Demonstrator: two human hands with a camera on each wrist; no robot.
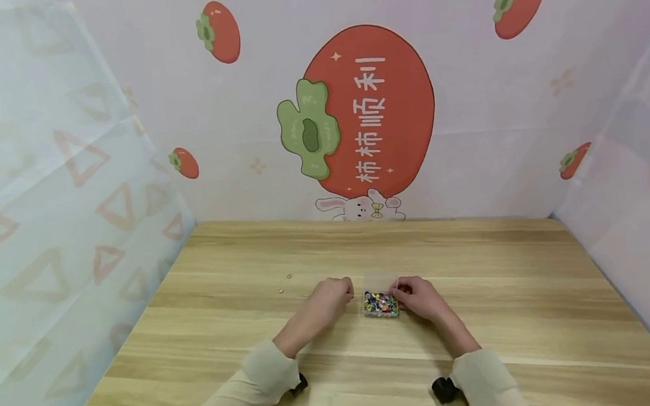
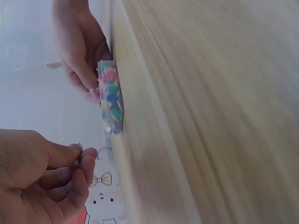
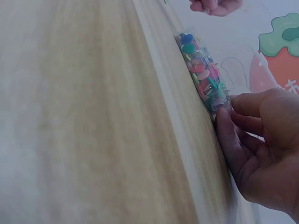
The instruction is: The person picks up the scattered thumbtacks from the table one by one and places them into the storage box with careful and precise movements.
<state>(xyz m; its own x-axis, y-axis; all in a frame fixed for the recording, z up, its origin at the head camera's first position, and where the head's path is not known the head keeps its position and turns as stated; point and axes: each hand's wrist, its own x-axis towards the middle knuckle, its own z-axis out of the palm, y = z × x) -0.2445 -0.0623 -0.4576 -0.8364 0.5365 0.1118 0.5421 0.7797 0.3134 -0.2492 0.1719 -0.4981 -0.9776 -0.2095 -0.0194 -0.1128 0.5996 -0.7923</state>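
Note:
A small clear plastic box (image 1: 381, 315) sits on the wooden table in front of me, filled with colourful thumbtacks (image 1: 377, 302). Its transparent lid (image 1: 381, 281) stands raised at the back. At the box's right end, my right hand (image 1: 420, 296) grips it, with the thumb on the near side and the fingers behind, as the right wrist view shows. To the left of the box, my left hand (image 1: 333, 297) is held apart from it. Thumb and forefinger pinch a small shiny metal piece (image 2: 81, 147), mostly hidden by the fingertips.
Two tiny gold-coloured rings or discs lie on the table left of my left hand, one farther back (image 1: 289, 276) and one nearer (image 1: 280, 291). A printed cloth wall (image 1: 471, 151) closes off the table's back, with further cloth at both sides.

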